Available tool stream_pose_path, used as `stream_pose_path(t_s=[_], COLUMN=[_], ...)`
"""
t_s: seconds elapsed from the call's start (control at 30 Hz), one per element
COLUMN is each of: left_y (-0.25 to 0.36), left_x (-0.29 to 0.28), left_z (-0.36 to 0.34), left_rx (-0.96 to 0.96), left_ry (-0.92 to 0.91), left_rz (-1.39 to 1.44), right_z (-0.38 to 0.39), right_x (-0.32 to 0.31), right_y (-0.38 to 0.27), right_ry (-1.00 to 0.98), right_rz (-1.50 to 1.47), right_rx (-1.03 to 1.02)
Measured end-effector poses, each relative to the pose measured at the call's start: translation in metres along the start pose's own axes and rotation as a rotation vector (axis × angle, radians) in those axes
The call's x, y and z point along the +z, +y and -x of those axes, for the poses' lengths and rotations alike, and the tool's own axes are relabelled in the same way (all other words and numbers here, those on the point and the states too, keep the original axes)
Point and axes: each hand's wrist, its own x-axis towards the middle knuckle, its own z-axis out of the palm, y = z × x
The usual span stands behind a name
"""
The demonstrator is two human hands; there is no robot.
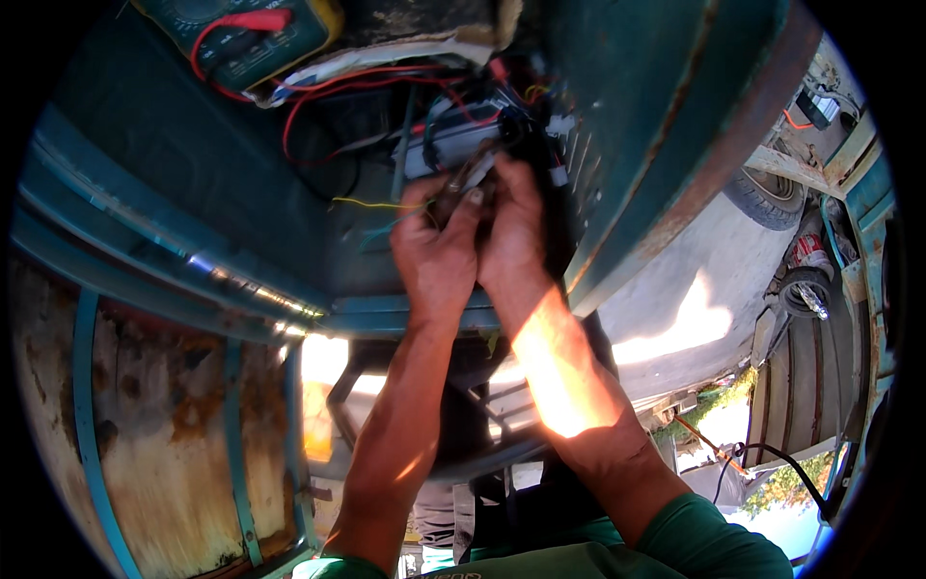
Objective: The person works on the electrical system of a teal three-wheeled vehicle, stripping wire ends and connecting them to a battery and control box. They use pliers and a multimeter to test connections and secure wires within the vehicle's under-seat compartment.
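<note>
- The left hand [436, 253] and the right hand [513, 230] were raised together against the teal metal body [666, 116] of a vehicle, both pinching one small, dark, grimy fitting [461, 188] between the fingertips.
- The left grip was clenched on that fitting from below, with the thumb across it; the right grip closed on it from the side. What kind of part it was could not be made out.
- The fitting sat at the mouth of a shadowed recess, just in front of a tangle of red wires [371, 85], with a thin yellow wire [371, 204] trailing to its left.
- It looked worn and dull, a short greyish piece jutting from its upper end.
- A yellow-cased multimeter [246, 34] rested above, its red lead looping down toward the wiring.
- Judged risk: with both hands crowded into a tight, dim space, a slip could tug a neighbouring wire loose or drop the fitting out of reach.
- Bare strands touching the metal body could short, judging by how near everything lay.
- Rusted panels [174, 415] showed lower left, and a tyre [772, 198] at right.
</note>
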Motion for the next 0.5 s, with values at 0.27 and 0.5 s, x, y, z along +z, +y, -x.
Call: stream_pose_path(t_s=[0.27, 0.5], left_y=[0.004, 0.004], left_x=[0.001, 0.005], left_z=[-0.001, -0.001], left_rx=[-0.002, -0.007], left_ry=[0.004, 0.014], left_rz=[-0.058, 0.014], right_z=[-0.002, -0.009], right_x=[-0.001, -0.011], right_y=[-0.001, -0.001], right_ry=[0.058, 0.061], right_rz=[0.060, 0.156], right_rx=[-0.031, -0.032])
